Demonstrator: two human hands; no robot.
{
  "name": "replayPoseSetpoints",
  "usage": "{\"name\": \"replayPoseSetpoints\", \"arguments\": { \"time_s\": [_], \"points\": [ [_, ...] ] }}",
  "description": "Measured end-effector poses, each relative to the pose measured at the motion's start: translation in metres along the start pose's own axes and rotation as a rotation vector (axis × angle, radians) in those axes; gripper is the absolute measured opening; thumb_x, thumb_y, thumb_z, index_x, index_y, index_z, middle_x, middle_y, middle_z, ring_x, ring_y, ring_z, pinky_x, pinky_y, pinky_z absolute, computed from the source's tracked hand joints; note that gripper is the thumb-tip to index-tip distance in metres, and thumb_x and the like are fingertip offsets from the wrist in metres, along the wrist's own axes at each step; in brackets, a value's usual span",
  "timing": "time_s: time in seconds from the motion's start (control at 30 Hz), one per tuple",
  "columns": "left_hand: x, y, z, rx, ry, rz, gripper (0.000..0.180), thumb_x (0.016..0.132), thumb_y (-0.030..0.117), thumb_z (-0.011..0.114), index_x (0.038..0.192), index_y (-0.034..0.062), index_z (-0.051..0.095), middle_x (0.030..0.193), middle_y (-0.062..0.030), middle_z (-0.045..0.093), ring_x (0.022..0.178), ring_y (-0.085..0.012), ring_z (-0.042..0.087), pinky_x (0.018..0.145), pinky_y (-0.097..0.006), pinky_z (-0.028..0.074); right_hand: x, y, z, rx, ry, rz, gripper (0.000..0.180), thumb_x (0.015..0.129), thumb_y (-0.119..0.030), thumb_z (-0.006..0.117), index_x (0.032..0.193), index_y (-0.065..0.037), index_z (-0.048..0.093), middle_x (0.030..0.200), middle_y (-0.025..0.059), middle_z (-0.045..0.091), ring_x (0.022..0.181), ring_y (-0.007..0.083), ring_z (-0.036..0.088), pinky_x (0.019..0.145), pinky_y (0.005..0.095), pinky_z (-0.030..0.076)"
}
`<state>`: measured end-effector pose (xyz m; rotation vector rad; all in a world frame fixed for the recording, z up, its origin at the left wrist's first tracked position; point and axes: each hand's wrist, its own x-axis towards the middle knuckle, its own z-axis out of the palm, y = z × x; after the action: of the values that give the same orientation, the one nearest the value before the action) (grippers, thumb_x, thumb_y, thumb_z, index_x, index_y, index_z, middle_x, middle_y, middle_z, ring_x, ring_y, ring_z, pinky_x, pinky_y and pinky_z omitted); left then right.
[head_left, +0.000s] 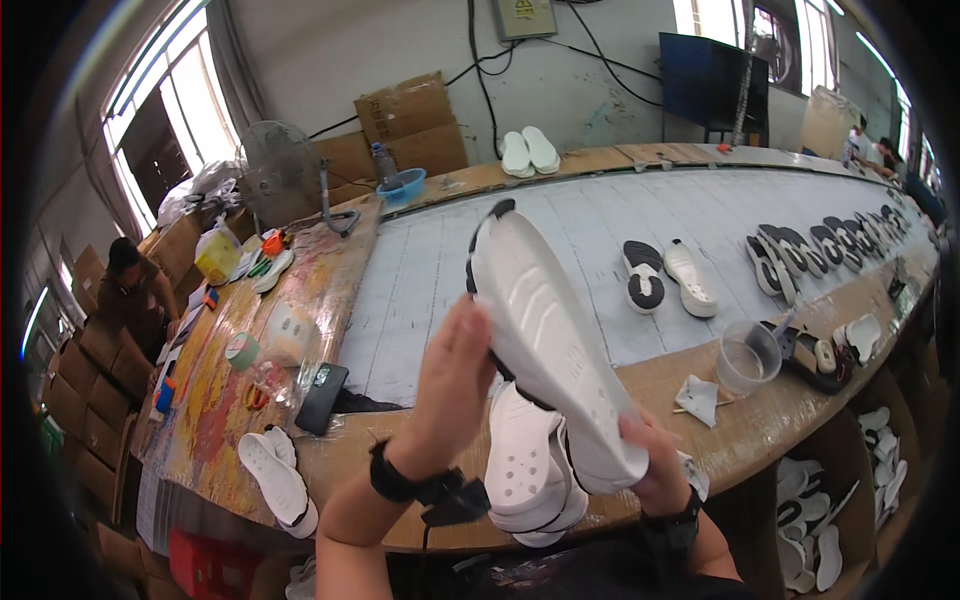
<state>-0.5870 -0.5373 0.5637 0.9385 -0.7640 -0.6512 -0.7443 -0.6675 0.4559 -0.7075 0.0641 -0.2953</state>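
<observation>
In front of me, a white shoe sole (545, 335) with black edging is raised and tilted, its far end pointing up and away. My left hand (458, 365) presses against its left side, fingers together and partly hidden behind it. My right hand (655, 462) grips the near end, thumb on the upper face. Directly beneath, a white perforated sole (520, 455) rests with others at the table's near edge, partly covered by the raised one. Dark bands sit on both wrists, and a small black device hangs by the left one.
A pale conveyor belt (420, 290) carries a sole pair (690, 278) and a row of black-and-white soles (830, 245). Nearby are a clear plastic cup (742, 362), a black phone (322, 398) and a white sole (275, 480). Boxes of soles (810, 520) stand lower right. Another person (140, 290) is at left.
</observation>
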Motion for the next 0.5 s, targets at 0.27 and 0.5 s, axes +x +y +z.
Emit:
{"name": "replayPoseSetpoints", "arguments": {
  "time_s": [0.27,0.5],
  "points": [
    [-0.031,-0.043,0.007,0.061,0.136,-0.106,0.036,0.091,0.028,0.046,0.114,0.0009,0.043,0.107,-0.0084,0.054,0.098,-0.0155,0.053,0.085,-0.030,0.043,0.004,-0.004,0.025,-0.812,-0.047,-0.580,0.071,0.072,-0.020,0.070,0.128,0.003,0.033,0.124,0.0177,0.045,0.108,0.0257,0.050,0.091,0.0324,0.040],
    [-0.036,-0.048,-0.032,-0.097,0.169,-0.243,0.035,0.092,0.030,0.041,0.112,0.0015,0.046,0.102,-0.0096,0.055,0.089,-0.0186,0.058,0.078,-0.031,0.048,-0.006,-0.010,0.060,-1.098,-0.329,-0.659,0.071,0.067,-0.009,0.072,0.128,0.000,0.037,0.132,0.0225,0.035,0.111,0.0303,0.049,0.088,0.0326,0.043]
  ]
}}
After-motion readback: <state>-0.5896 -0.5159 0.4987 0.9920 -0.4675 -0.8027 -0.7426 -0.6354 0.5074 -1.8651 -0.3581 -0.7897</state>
